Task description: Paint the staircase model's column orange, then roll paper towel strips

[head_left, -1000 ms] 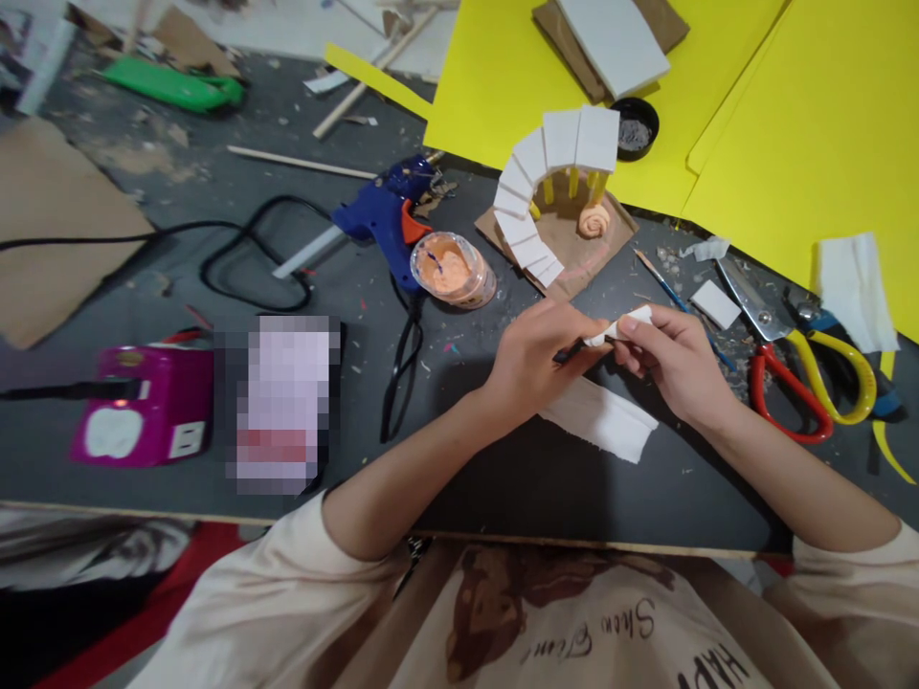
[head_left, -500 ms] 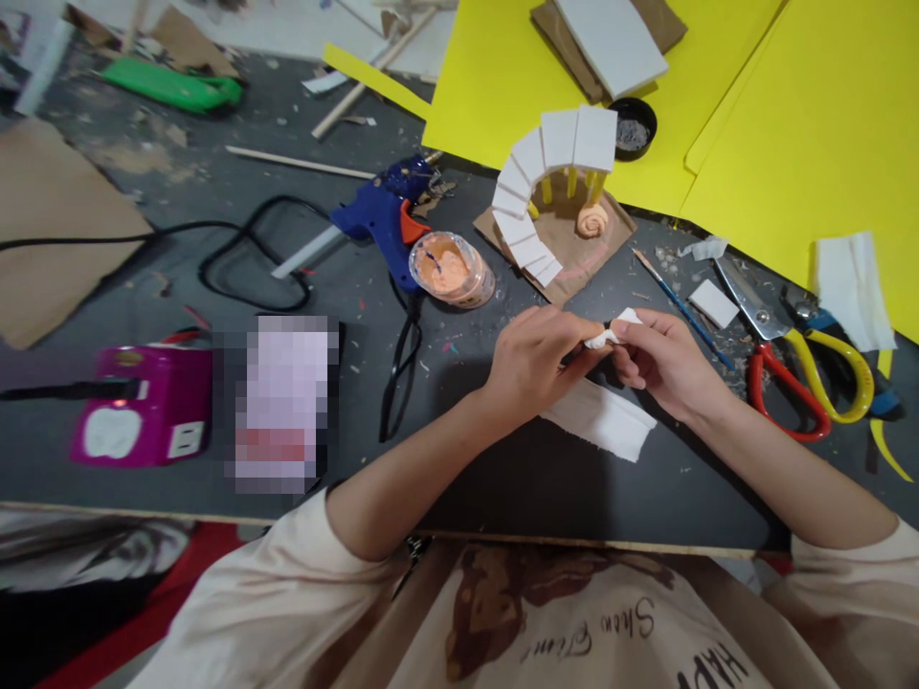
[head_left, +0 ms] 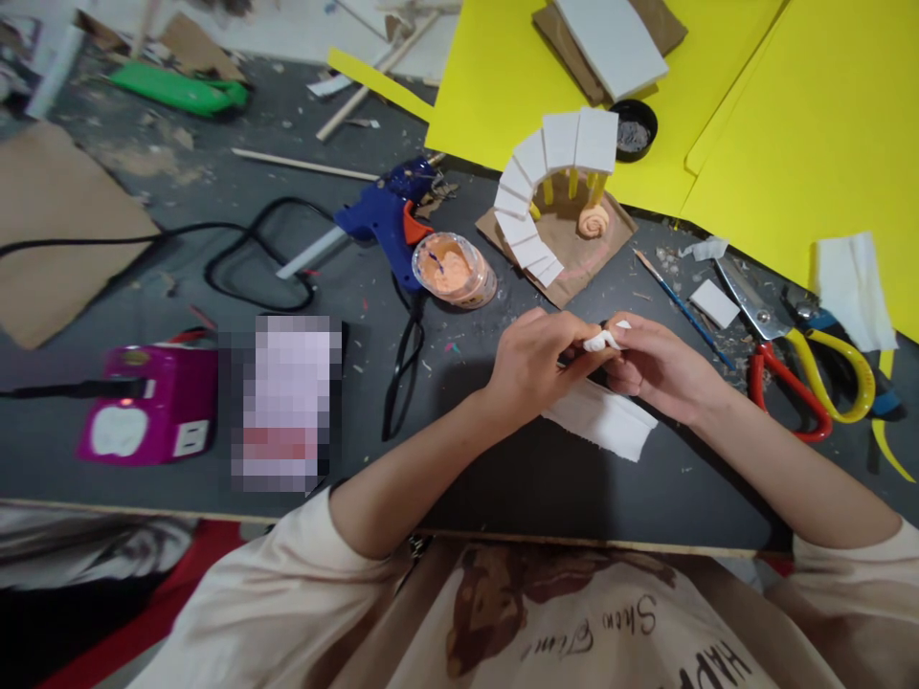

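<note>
Between the fingertips of my left hand [head_left: 535, 362] and my right hand [head_left: 657, 364] is a small crumpled piece of white tissue [head_left: 601, 341]. Both hands are closed in a pinch on it, and part of it is hidden by the fingers. Under my hands a flat white tissue strip [head_left: 610, 421] lies on the dark table. Just beyond them stands a small model spiral staircase with white steps [head_left: 527, 158] and yellow posts, on a brown cardboard base [head_left: 567, 263]. A peach-coloured coil [head_left: 593, 222] sits on that base.
An open tub of peach paste [head_left: 456, 273] and a blue glue gun [head_left: 384, 215] lie to the left. Further left are a pixelated flat object [head_left: 287, 402] and a purple box [head_left: 147, 407]. Scissors [head_left: 768, 316], a paintbrush [head_left: 682, 306] and another folded tissue [head_left: 854, 287] lie right, near yellow sheets [head_left: 811, 124].
The tissue between my fingers looks more tightly bunched, with less of its upper end showing. My hands have barely moved. The view has shifted slightly.
</note>
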Demonstrator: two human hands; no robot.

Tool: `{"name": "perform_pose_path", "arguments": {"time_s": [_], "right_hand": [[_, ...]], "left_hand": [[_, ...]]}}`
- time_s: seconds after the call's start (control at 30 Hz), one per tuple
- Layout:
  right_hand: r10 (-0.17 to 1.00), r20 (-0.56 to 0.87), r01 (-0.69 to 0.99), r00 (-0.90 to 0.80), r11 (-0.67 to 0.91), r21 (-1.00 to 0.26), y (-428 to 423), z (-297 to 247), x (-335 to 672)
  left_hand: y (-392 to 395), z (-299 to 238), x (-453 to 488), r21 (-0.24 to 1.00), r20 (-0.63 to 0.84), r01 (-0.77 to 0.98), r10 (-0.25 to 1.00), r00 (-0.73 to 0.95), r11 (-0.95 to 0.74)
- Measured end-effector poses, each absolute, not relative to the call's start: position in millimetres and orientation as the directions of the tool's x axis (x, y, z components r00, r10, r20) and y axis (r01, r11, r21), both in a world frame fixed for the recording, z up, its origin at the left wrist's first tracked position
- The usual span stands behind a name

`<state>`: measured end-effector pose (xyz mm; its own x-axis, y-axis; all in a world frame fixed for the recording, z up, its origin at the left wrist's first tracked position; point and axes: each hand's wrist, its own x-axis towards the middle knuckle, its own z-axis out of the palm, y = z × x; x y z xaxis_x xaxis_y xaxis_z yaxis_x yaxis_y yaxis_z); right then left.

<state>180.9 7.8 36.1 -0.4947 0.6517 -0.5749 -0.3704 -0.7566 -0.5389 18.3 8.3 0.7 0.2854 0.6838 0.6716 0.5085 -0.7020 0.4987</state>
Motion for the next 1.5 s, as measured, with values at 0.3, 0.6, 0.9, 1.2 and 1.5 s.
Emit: {"name": "perform_pose_path", "arguments": {"time_s": [0.3,0.6,0.9,1.2,1.5], "right_hand": [[0.614,-0.581,-0.483,-0.534,-0.786,-0.387,-1.8,38.3,171.7],[0.614,-0.587,-0.478,-0.528,-0.786,-0.391,-3.8,35.9,168.5],[0.711,-0.492,-0.501,-0.502,-0.703,-0.505,-2.7,31.1,168.1],[0.728,-0.540,-0.515,-0.423,-0.683,-0.518,1.6,30.8,173.0],[0.763,-0.524,-0.425,-0.379,-0.647,-0.633,1.6,36.5,175.6]], "left_hand": [[7.6,7.2,16.8,0.591,0.615,0.453,0.736,0.283,-0.668],[10.0,5.7,16.4,0.649,0.562,0.429,0.776,0.288,-0.629],[6.7,6.0,18.3,0.636,0.505,0.485,0.799,0.328,-0.601],[7.1,3.6,16.0,0.583,0.585,0.436,0.727,0.360,-0.686],[6.8,7.9,15.3,0.629,0.519,0.476,0.788,0.332,-0.615]]}}
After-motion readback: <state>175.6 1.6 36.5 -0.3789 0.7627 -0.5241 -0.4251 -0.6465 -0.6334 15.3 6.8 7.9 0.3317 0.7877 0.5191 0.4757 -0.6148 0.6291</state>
